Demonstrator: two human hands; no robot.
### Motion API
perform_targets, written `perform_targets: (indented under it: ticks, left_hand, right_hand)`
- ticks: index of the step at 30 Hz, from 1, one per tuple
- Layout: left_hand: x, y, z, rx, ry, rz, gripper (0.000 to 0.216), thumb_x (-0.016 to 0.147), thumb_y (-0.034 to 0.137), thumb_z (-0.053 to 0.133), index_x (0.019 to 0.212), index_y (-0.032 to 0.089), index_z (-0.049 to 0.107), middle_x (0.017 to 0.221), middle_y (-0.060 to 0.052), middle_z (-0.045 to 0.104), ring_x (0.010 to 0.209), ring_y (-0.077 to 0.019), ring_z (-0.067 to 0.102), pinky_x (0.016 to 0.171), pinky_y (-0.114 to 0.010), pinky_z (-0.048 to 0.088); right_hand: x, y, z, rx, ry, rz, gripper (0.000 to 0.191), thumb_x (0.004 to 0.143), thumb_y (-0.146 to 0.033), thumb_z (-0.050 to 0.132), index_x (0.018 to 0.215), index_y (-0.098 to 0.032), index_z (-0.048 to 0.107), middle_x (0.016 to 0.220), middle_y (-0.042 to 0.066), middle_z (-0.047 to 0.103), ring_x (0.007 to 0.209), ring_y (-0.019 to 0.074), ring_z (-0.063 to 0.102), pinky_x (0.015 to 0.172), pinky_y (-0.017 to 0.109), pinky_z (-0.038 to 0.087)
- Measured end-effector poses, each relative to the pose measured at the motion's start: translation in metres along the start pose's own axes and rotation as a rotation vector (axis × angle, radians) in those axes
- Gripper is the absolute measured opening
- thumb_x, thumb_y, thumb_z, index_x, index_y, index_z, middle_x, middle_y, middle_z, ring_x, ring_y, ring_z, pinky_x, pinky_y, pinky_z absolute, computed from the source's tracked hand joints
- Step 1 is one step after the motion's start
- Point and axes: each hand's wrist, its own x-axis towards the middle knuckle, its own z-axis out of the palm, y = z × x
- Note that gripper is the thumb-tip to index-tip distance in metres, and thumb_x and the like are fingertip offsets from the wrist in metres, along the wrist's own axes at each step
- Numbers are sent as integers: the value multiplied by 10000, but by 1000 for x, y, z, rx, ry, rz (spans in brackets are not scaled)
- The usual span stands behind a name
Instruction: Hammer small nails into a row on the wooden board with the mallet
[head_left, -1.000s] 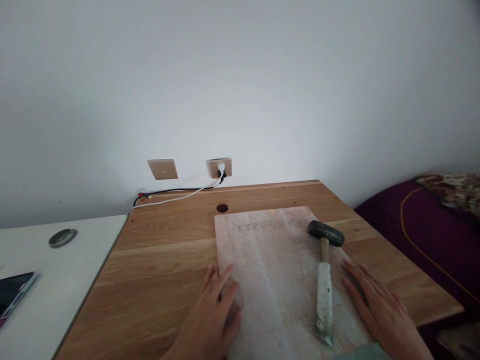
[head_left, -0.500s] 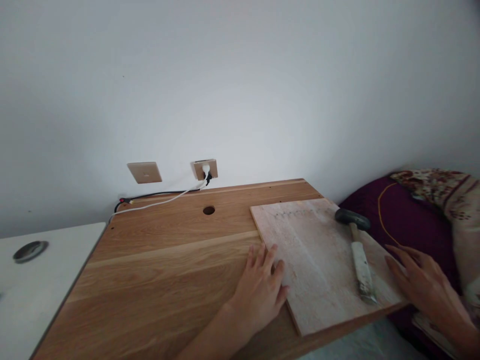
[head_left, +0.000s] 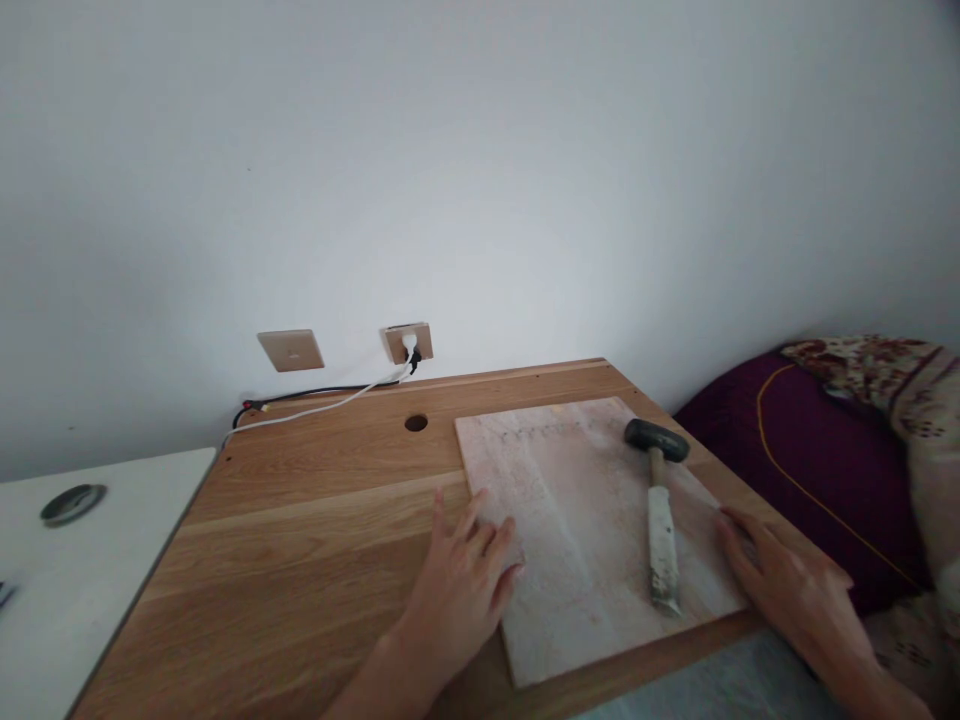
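Note:
A pale, worn square board (head_left: 547,520) lies flat on the wooden tabletop (head_left: 300,550). On its right part rests a mallet (head_left: 663,540), black head toward the wall and whitish handle toward me. My left hand (head_left: 461,575) is at the board's left edge with fingers spread, the fingertips over the edge. Against the right edge is my right hand (head_left: 787,590), its thumb and fingers apart and some fingers partly hidden. Neither hand touches the mallet.
A white surface with a grey cable grommet (head_left: 73,504) adjoins on the left. White and black cables (head_left: 322,405) run along the wall to a socket (head_left: 409,343). The tabletop has a round hole (head_left: 416,423). Purple cloth (head_left: 810,470) and patterned bedding (head_left: 930,420) lie right.
The board has slid left across the tabletop, carrying the mallet with it. Both my hands have moved left along with its edges, and bare wood now shows to its right.

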Motion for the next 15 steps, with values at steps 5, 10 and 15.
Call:
perform_targets:
  ticks: [5,10,15]
  left_hand:
    - [-76,-37,-20,183,142,-89,297,1048,316,516,1313,231,618,1196,-57,778,1369,-332,559,1221,-752,198]
    - [-154,-65,-37,400,222,-67,291,1014,340,524,1261,255,654,1188,-34,785,1326,-290,602,1298,-615,92]
    - [-191,-78,-50,497,245,-19,290,1002,292,488,1225,275,672,1108,-7,794,1275,-260,636,1314,-549,46]
  right_hand:
    - [-20,-63,-5,-218,-31,-380,464,907,31,380,1109,-207,723,1222,148,727,989,293,697,677,388,587]
    - [-32,-115,-18,-27,9,-476,400,1000,-64,370,1159,-241,692,1182,104,746,956,243,708,781,361,605]
    - [-14,-150,-26,128,-30,-427,413,1072,-271,393,1439,-214,575,1259,125,715,1101,266,674,891,407,565]
